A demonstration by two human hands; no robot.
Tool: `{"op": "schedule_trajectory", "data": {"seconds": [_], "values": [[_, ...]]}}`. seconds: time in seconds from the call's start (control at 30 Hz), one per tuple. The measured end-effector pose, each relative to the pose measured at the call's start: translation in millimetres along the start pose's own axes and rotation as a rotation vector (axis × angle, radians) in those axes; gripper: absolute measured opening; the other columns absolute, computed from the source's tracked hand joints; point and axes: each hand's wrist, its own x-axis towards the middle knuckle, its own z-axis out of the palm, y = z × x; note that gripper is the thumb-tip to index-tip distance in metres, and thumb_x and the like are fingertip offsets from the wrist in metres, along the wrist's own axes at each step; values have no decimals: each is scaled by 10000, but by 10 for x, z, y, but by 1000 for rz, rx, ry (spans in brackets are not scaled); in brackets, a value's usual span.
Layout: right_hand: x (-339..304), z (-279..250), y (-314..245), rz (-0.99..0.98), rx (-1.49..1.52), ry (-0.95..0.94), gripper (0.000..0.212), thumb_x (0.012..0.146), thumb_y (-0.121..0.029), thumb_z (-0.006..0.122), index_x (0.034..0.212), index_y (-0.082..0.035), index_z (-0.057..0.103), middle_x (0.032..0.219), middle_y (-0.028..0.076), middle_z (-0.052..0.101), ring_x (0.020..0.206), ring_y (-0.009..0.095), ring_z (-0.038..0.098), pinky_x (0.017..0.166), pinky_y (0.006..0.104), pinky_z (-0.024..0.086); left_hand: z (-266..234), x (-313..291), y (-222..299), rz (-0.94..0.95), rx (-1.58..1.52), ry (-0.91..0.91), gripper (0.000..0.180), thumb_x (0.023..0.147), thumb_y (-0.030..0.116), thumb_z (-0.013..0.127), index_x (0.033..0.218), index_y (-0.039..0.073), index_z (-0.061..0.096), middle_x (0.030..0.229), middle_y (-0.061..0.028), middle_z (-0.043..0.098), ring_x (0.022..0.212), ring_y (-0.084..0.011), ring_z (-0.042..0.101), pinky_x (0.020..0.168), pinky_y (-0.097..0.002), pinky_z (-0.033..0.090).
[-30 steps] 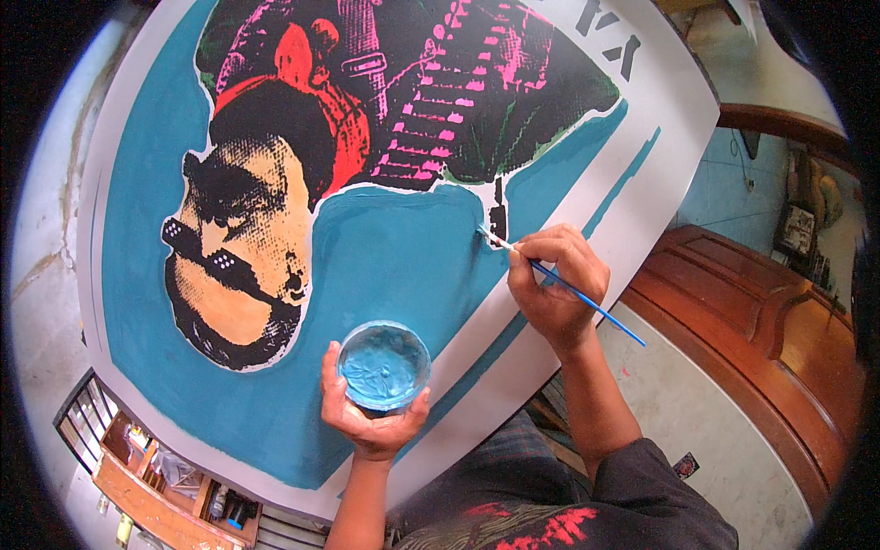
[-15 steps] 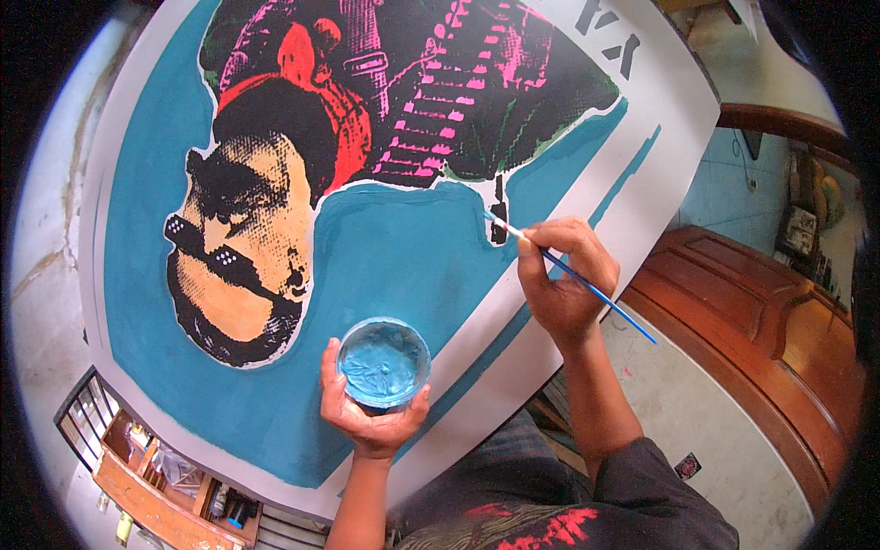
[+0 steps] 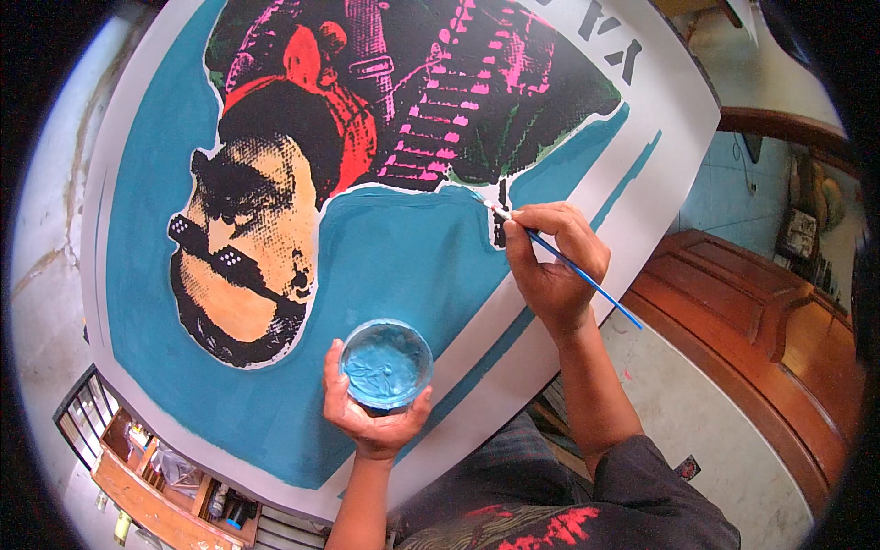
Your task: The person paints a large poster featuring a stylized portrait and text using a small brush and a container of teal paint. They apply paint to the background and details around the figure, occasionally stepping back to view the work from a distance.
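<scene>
1. The right hand is closed in a pinch on a slender blue-handled paintbrush; thumb and fingertips meet on its pale front section, close behind the bristles.
2. The paintbrush slants through this grip: its bristle end pokes out to the upper left, and its long handle runs back past the hand to the lower right.
3. The bristle end sits at the white edging just left of a narrow black bar; whether it touches the surface or hangs just above, I cannot tell.
4. The paintbrush is probably light and stiff, soft only at the tip. Its smooth handle could roll, and wet paint would make it slippery, so the front section seems the surest hold.
5. The left hand is clamped around the near side of a round, thin-walled cup, with digits on 2 opposite sides and thick sky-blue paint inside.
6. The cup is likely light and a little flexible; a low hold on its outer wall keeps skin out of the paint.
7. Both hands are over a large white-bordered painted panel, the cup nearer the body than the paintbrush.
</scene>
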Motion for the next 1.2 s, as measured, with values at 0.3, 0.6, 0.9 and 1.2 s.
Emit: {"op": "schedule_trajectory", "data": {"seconds": [0.3, 0.6, 0.9, 1.2], "values": [[-26, -21, -17, 131, 76, 1, 178, 670, 43, 753, 788, -48, 654, 751, 103, 685, 672, 228, 668, 632, 318, 517, -12, 7, 6, 10, 37, -25, 924, 708, 391, 833, 1311, 71, 209, 1392, -335, 307, 1275, -428, 397, 1077, -525, 337], [8, -22, -10, 112, 67, -45, 145, 709, 45, 733, 810, -32, 663, 768, 103, 689, 680, 203, 666, 632, 302, 519, 10, 63, 47, 21, 116, 15, 860, 716, 423, 817, 1259, 77, 247, 1320, -337, 413, 1166, -451, 491, 979, -527, 412], [66, 23, -14, 86, 77, -80, 150, 690, 25, 745, 789, -57, 667, 769, 87, 687, 698, 215, 661, 665, 323, 511, 4, 56, 46, 17, 127, 7, 857, 725, 441, 807, 1259, 71, 249, 1324, -333, 413, 1170, -448, 491, 981, -524, 410], [33, -7, -15, 86, 17, -11, 154, 665, 37, 736, 753, -60, 655, 749, 81, 682, 670, 214, 659, 647, 323, 511, -5, 51, 46, 14, 112, -8, 872, 724, 442, 810, 1274, 73, 243, 1346, -333, 386, 1203, -442, 462, 1009, -524, 386]]}}
